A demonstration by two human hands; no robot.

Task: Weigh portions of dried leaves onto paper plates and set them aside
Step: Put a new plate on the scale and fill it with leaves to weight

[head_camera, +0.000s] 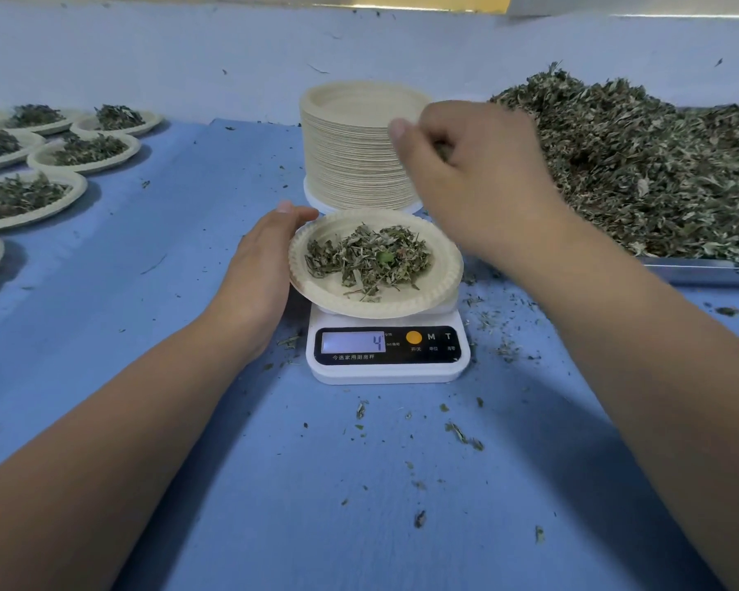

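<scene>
A paper plate [438,287] with a small heap of dried leaves [370,260] sits tilted on a white kitchen scale [387,368]; its display reads 4. My left hand [259,266] holds the plate's left rim, thumb curled over the edge. Above the plate's right side hovers my right hand [474,168], its fingers curled round a pinch of leaves. A large pile of dried leaves [640,164] lies in a metal tray [700,270] at the right.
A tall stack of empty paper plates [355,155] stands just behind the scale. Several filled plates [82,153] lie at the far left on the blue table cover [146,334]. Loose leaf bits are scattered around the scale.
</scene>
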